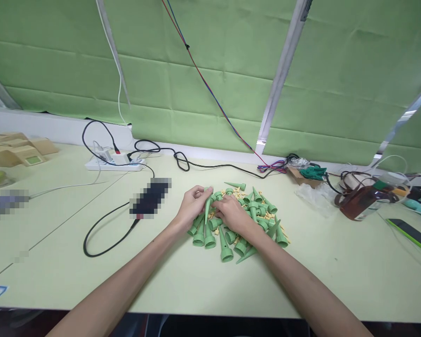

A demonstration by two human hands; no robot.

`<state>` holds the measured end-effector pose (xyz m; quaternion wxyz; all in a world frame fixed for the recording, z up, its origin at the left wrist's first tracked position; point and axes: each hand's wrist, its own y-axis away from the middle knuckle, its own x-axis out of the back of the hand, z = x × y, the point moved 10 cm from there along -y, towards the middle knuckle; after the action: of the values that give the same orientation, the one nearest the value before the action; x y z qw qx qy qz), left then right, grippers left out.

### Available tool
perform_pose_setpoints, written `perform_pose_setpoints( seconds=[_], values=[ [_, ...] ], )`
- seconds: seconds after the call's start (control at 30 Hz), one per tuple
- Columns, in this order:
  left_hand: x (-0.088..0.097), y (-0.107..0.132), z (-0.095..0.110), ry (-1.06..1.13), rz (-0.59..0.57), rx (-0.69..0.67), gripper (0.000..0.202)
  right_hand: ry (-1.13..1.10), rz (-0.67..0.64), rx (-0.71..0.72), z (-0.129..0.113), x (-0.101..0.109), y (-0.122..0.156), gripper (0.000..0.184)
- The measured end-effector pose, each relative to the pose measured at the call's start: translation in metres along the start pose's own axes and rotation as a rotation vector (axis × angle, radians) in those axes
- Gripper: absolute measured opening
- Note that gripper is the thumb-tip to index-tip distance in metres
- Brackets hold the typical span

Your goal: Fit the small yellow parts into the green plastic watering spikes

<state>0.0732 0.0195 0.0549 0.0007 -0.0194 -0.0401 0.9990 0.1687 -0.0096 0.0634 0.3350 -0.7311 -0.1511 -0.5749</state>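
Many green cones (227,253) and small yellow pieces (216,231) lie mixed on the desk (182,285), beneath the hands and spreading to the right of them. The left hand (193,206) pinches one cone (207,211) between thumb and fingers, its narrow tip pointing back toward the person. Just beside it, the right hand (231,213) has its fingers curled in among the pile; I cannot tell whether they grip anything. The step in hand looks like handling a single cone at the pile's left edge. The next move seems to call for a steady left pinch while the right fingertips work close by.
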Motion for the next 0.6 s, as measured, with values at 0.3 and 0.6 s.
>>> perform_pose_setpoints(
  seconds=[0.3,0.6],
  values=[
    [-0.0012,0.0019,0.0017,0.022,0.001,0.021,0.041,-0.02,0.038,0.002,0.0023,0.004,0.0034,0.014],
    [-0.0024,0.003,0.0031,0.03,-0.004,0.032,0.044,-0.017,0.026,-0.011,0.004,0.0032,0.0058,0.024]
  ],
)
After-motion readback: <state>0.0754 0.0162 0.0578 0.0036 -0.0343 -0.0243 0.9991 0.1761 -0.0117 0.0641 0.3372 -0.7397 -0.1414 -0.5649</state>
